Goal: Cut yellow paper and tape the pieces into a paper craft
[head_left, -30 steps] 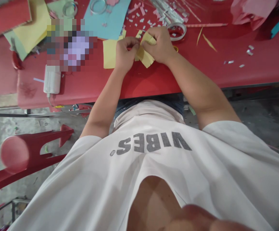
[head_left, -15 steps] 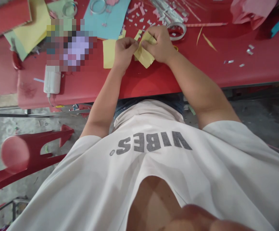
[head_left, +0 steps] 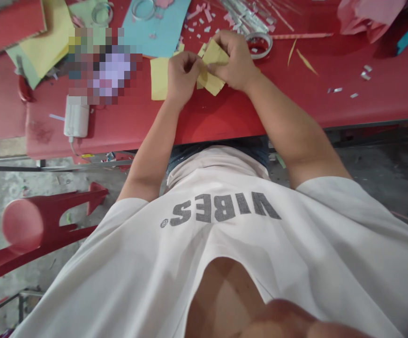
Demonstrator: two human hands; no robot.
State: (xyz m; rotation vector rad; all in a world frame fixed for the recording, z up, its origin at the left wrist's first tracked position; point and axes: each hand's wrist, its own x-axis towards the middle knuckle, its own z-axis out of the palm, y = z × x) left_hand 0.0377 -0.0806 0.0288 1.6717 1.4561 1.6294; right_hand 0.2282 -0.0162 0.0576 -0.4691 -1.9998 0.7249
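Observation:
A small piece of yellow paper [head_left: 214, 77] is held between both hands above the red table. My left hand [head_left: 183, 77] pinches its left edge, thumb and fingertips pressed together. My right hand [head_left: 234, 61] grips the paper from the right, with the thumb across its face and the fingers behind. Another yellow paper square [head_left: 159, 80] lies flat on the table, partly covered by my left hand. More yellow paper scraps [head_left: 201, 49] rest behind the held piece.
A roll of clear tape [head_left: 260, 46] stands just beyond my right hand. A blue sheet [head_left: 162, 28] carries another tape roll [head_left: 143, 8]. At left are a white charger [head_left: 76, 117] and red-handled scissors [head_left: 24, 89]. A pink pencil [head_left: 302, 35] lies at the right.
The yellow paper has turned slightly and shifted up a little in my fingers. My right hand's fingers have moved a bit; both hands keep their grip.

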